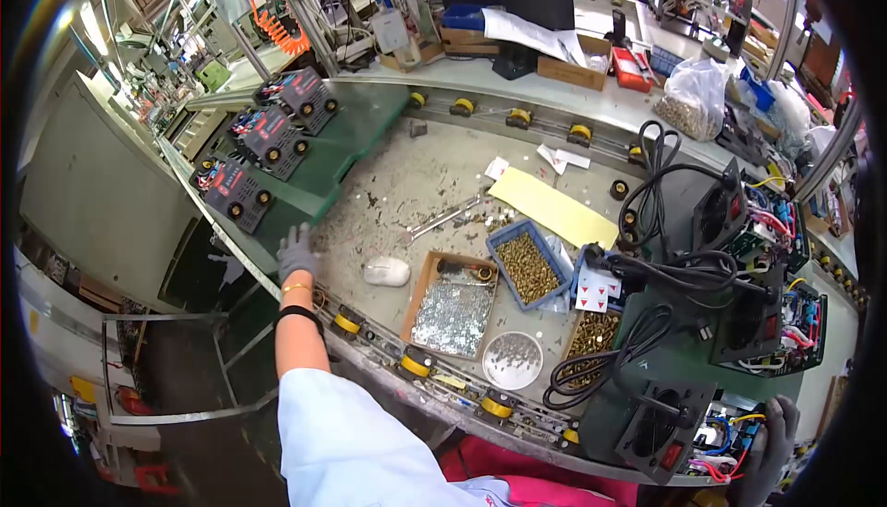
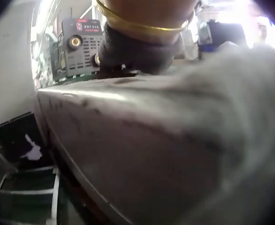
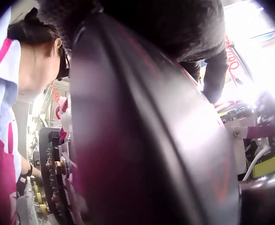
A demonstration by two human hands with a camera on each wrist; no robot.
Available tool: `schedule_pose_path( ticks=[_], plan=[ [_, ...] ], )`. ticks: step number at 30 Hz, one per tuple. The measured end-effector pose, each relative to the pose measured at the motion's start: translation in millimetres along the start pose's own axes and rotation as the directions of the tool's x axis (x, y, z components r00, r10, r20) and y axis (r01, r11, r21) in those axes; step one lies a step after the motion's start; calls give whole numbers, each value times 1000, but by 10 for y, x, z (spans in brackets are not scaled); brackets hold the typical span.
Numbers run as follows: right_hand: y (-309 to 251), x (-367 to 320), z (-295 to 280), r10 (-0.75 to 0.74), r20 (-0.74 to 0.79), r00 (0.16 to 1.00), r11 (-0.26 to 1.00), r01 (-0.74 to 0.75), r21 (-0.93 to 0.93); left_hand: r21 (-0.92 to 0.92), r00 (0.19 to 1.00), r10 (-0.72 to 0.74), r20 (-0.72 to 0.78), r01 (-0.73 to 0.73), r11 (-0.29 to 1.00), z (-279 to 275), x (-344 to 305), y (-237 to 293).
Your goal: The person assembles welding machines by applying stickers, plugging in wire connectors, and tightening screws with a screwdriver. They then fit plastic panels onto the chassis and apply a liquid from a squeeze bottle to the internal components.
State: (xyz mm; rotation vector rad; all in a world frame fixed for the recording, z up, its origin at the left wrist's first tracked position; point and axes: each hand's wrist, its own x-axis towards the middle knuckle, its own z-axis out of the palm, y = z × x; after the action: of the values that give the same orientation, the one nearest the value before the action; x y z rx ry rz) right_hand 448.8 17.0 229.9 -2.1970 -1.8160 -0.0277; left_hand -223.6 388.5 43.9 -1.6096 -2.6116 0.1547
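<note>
My left hand (image 1: 297,254), in a grey glove, is at the near rail of the bench with its fingers spread and nothing in them. Beyond it, on a green board (image 1: 319,175), stand several grey welding machines (image 1: 238,195) with front knobs. In the left wrist view one such machine (image 2: 83,47) shows behind the wrist. At the lower right my right hand (image 1: 782,422), in a dark glove, grips the end of an uncovered welding machine (image 1: 667,431) with a fan and coloured wires. In the right wrist view the gloved fingers (image 3: 214,77) bend over a glossy black panel (image 3: 142,126).
A box of silvery small parts (image 1: 453,313), a blue tray of brass fittings (image 1: 528,265) and a white bowl (image 1: 513,360) sit mid-bench. A white computer mouse (image 1: 386,271), a wrench (image 1: 445,218) and yellow paper (image 1: 552,204) lie near. Black cables (image 1: 651,271) loop at right.
</note>
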Motion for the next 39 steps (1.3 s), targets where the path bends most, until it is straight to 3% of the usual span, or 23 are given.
schedule_pose_path(
  ticks=[2,4,6,9,12,17,20,21,24,25,27,28,29,30,31,32,35,37,38,39],
  plan=[
    [39,-19,3,-7,6,1000,1000,7,-3,-26,992,-59,115,62,998,-45,113,-305],
    [77,-33,29,-15,4,1000,1000,15,14,-189,933,-206,296,268,945,-172,30,-454],
    [115,-35,31,-12,13,1000,1000,12,10,37,999,-44,2,44,998,54,-95,-688],
    [143,-33,61,-20,17,1000,1000,20,19,-69,996,-73,42,76,995,133,-279,-729],
    [129,-41,46,-23,19,1000,999,22,28,-111,994,-66,-91,56,992,267,-295,-771],
    [99,-42,63,6,-12,1000,1000,-6,30,-142,993,-82,-90,69,987,326,-252,-794],
    [175,-160,260,129,-115,985,934,-81,349,-162,995,-70,-67,58,985,376,-204,-843],
    [215,-158,257,52,-120,991,943,-9,332,-120,997,-77,-19,74,990,347,-216,-817],
    [221,-150,237,76,-99,992,925,-33,378,-221,990,-117,75,131,966,196,-362,-564],
    [211,-144,214,43,-114,993,940,-2,340,-302,1000,-6,-17,0,953,183,-430,-448],
    [193,-110,174,29,-106,994,934,11,356,-424,979,182,92,-127,897,-162,-773,82],
    [188,-118,163,19,-98,995,932,18,363,-553,935,354,-4,-297,778,-464,-1190,402],
    [201,-141,180,49,-114,992,927,-2,375,-674,876,480,-37,-377,635,-837,-1598,788],
    [196,-146,195,45,-156,987,936,13,353,-660,763,617,-195,-567,493,-948,-1891,1091],
    [186,-137,198,43,-199,979,944,25,328,-637,500,790,-355,-748,187,-1084,-2124,1314],
    [181,-132,180,41,-244,969,952,36,303,-577,357,827,-434,-815,49,-1191,-2434,1559],
    [187,-148,120,113,-216,970,958,-48,284,-549,101,851,-516,-801,-238,-1439,-3246,2139],
    [266,-175,134,126,-182,975,945,-62,320,-521,73,823,-563,-805,-285,-1423,-3644,2415],
    [341,-189,167,142,-178,974,929,-69,363,-496,87,794,-602,-820,-285,-1323,-3804,2565],
    [405,-201,213,153,-169,974,911,-73,406,-527,136,828,-544,-824,-210,-1340,-3939,2647]
  ],
)
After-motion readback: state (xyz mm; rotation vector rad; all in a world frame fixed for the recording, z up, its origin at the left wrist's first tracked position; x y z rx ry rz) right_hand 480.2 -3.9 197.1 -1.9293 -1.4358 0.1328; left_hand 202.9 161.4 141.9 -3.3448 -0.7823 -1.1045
